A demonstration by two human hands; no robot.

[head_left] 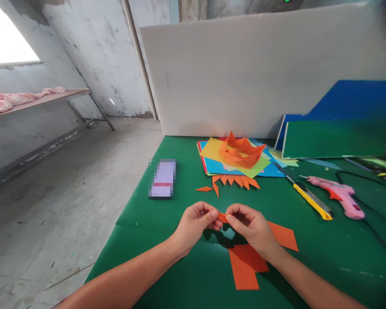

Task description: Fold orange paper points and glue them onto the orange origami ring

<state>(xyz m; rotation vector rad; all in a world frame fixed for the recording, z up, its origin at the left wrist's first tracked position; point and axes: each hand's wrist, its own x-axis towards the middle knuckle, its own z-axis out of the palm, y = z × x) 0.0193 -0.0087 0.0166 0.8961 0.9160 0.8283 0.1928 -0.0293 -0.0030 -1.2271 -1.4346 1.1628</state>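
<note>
Between my two hands is a small folded piece of orange paper, mostly covered by the fingers. My left hand pinches its left end; my right hand pinches the other end. Flat orange paper pieces lie on the green table under and beside my right wrist, with another orange piece to the right. Beyond the hands lie a row of folded orange points and a loose orange diamond shape. An orange folded paper ring with points rests on stacked coloured sheets.
A pixelated phone-like object lies at the left on the green table. At the right are a yellow utility knife and a pink glue gun with a black cord. A white board stands behind, beside blue and green boards.
</note>
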